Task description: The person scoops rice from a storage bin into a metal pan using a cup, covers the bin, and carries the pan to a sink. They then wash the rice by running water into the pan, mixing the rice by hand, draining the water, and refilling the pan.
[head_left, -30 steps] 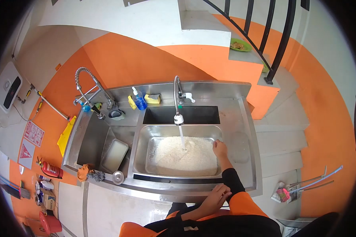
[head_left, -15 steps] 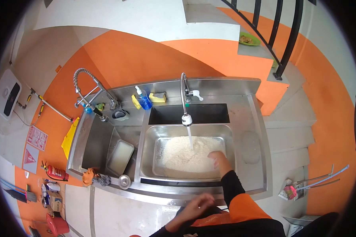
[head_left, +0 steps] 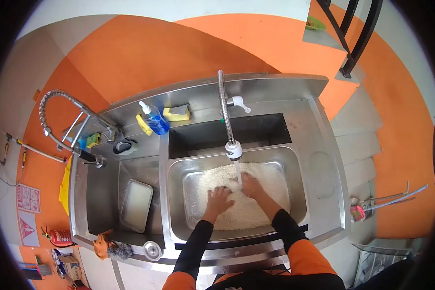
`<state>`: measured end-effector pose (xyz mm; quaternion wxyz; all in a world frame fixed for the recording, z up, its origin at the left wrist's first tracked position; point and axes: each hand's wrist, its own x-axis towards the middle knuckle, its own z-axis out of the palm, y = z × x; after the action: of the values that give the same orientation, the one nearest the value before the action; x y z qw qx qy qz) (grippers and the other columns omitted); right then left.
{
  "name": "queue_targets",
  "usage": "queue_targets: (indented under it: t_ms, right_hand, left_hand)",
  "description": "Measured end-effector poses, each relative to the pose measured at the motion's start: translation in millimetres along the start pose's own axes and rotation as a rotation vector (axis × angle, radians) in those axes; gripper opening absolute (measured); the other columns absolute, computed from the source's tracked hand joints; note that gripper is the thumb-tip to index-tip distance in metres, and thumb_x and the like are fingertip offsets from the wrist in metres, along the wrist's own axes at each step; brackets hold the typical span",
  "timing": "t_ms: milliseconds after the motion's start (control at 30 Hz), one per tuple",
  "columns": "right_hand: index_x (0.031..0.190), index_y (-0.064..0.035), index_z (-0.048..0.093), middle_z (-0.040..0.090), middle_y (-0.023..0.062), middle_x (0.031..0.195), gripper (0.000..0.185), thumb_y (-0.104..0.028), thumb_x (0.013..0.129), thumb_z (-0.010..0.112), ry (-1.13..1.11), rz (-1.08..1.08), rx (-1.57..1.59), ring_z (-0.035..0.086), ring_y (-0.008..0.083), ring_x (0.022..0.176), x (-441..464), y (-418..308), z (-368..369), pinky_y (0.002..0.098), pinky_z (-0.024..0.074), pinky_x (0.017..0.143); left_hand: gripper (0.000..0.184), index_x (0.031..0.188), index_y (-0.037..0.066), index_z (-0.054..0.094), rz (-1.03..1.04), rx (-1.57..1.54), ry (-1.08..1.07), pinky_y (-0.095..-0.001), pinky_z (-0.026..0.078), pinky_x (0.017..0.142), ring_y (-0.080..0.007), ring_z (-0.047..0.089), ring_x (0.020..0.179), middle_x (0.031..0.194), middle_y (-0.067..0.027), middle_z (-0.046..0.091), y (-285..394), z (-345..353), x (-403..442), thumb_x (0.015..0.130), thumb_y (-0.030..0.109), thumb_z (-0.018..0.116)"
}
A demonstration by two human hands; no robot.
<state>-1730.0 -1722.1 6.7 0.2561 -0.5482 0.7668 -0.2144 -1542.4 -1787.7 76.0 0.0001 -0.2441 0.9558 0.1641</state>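
Note:
White rice (head_left: 246, 212) lies in a large metal pan (head_left: 175, 203) set in the right sink basin. Water runs from the white nozzle of a flexible faucet (head_left: 234, 151) into the pan. On the rice at the left rests my left hand (head_left: 219, 201), fingers spread and nothing held. My right hand (head_left: 249, 185) is beside the water stream, its fingertips down in the rice and partly hidden, so whether they are closed does not show.
The left basin holds a tray of cloudy liquid (head_left: 137, 205). Behind are a blue spray bottle (head_left: 157, 121), a yellow sponge (head_left: 177, 113) and a coiled faucet (head_left: 72, 121). An orange cloth (head_left: 102, 245) and drain strainer (head_left: 152, 251) sit on the front edge.
Both hands have moved forward into the pan, the left up from near the body and the right from the pan's right side. The camera view has moved closer to the sink.

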Motion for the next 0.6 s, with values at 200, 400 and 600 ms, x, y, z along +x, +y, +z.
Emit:
queue_targets:
  t_ms: [200, 400, 600]
  right_hand:
    - [0.108, -0.0075, 0.055, 0.049, 0.0179, 0.114, 0.044, -0.037, 0.075, 0.055, 0.018, 0.375, -0.316, 0.051, 0.0303, 0.102, -69.2, -18.3, -63.2, 0.0403, 0.0403, 0.087]
    - [0.104, 0.0002, 0.056, 0.055, 0.0242, 0.105, 0.053, -0.044, 0.078, 0.046, -0.243, 0.639, 0.078, 0.050, 0.0370, 0.102, -85.5, -22.5, -38.9, 0.0405, 0.0408, 0.085]
    - [0.113, 0.0026, 0.049, 0.053, 0.0269, 0.106, 0.048, -0.031, 0.079, 0.049, 0.002, 0.731, 0.567, 0.049, 0.0378, 0.103, -67.8, -58.6, 9.2, 0.0397, 0.0380, 0.089]
  left_hand:
    - [0.053, 0.112, 0.009, 0.049, -0.703, -0.183, -0.049, -0.0520, 0.037, 0.085, -0.0381, 0.042, 0.109, 0.118, -0.0190, 0.042, -34.1, 13.4, -25.5, 0.074, 0.045, 0.057]
    - [0.037, 0.102, 0.002, 0.056, -0.662, -0.429, -0.526, -0.0436, 0.042, 0.083, -0.0377, 0.052, 0.098, 0.101, -0.0265, 0.055, -70.3, 93.6, -58.1, 0.078, 0.030, 0.051]
    - [0.034, 0.100, -0.001, 0.055, -0.977, -0.980, -0.259, -0.0397, 0.045, 0.072, -0.0319, 0.058, 0.086, 0.089, -0.0231, 0.059, -5.2, 67.8, -15.9, 0.078, 0.025, 0.050]
